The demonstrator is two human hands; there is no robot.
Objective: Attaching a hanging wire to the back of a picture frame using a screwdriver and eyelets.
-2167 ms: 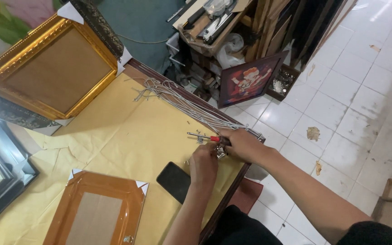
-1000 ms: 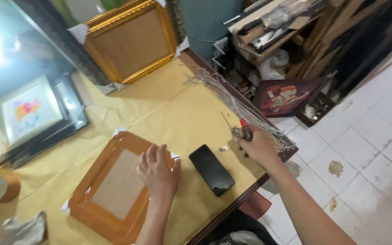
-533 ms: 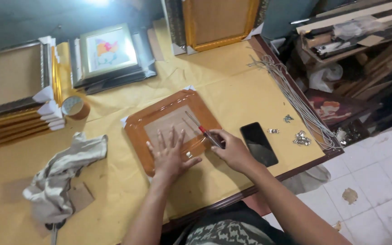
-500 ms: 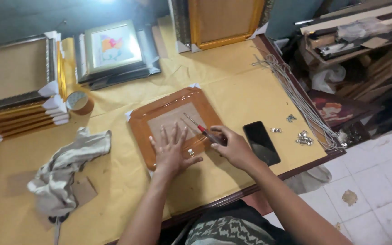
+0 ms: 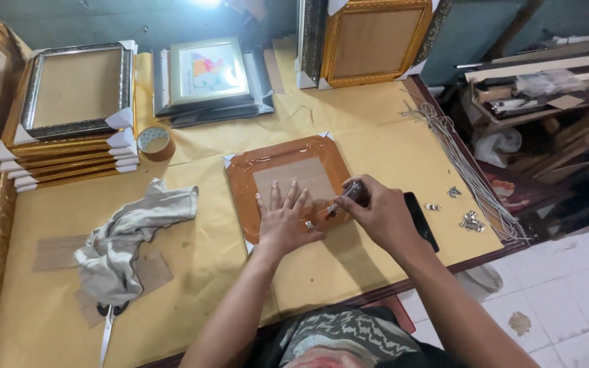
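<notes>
1. We press our left hand (image 5: pixel 282 221) flat, fingers spread, on the back of the orange picture frame (image 5: pixel 240 178), so it holds nothing and simply pins the frame down against sliding.
2. Our right hand (image 5: pixel 381 212) is closed around a small screwdriver (image 5: pixel 343 199), its tip angled down toward the backing board just beside the left hand's fingers (what the tip meets is too small to make out).
3. The frame lies face down near the front edge of the table (image 5: pixel 390 146), right in front of us, where both hands reach it easily.
4. A black phone (image 5: pixel 422 219) lies just to the right of the right hand, partly hidden by it, and small metal fittings (image 5: pixel 470 221) lie near the table's right edge, within reach.
5. A crumpled cloth (image 5: pixel 131 235) sits on the left half of the table, apart from the frame.
6. A tape roll (image 5: pixel 154 142) and stacked frames (image 5: pixel 69 129) sit toward the back left corner, out of the way.
</notes>
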